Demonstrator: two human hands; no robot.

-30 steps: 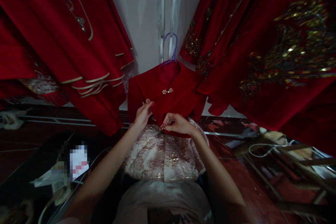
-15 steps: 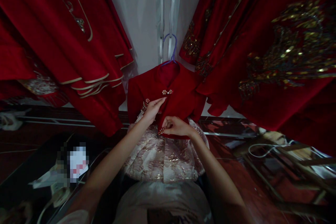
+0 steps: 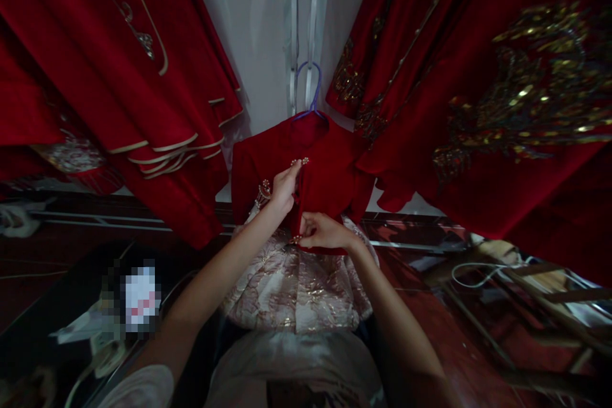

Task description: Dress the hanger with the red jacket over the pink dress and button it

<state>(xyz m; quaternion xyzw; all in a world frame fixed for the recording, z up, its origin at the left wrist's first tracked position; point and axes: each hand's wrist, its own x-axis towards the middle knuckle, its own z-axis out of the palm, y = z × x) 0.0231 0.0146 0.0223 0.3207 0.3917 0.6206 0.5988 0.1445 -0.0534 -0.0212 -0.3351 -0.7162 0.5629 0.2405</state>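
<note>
A short red jacket point(image 3: 335, 166) hangs in front of me on a purple hanger point(image 3: 314, 92). Over its front opening, my left hand point(image 3: 285, 188) pinches the cloth edge just below a beaded flower fastener point(image 3: 305, 161). Lower down, my right hand point(image 3: 322, 230) has thumb and fingers closed on the jacket's front edge, beside another beaded fastener point(image 3: 295, 240) near the hem. A beaded ornament with dangling strands point(image 3: 264, 190) sits on the jacket's left side. Below the jacket spreads a pale, shiny brocade skirt point(image 3: 301, 293).
Red garments with pale piping point(image 3: 157, 95) hang at the left. Sequinned red garments point(image 3: 516, 108) hang at the right. A dark table point(image 3: 43, 306) holds papers and cords at lower left. A wooden frame point(image 3: 535, 319) stands at lower right.
My left hand has moved up and slightly right, its fingers now bent at the upper fastener. The jacket's front edge has shifted a little right; my right hand stays near the hem.
</note>
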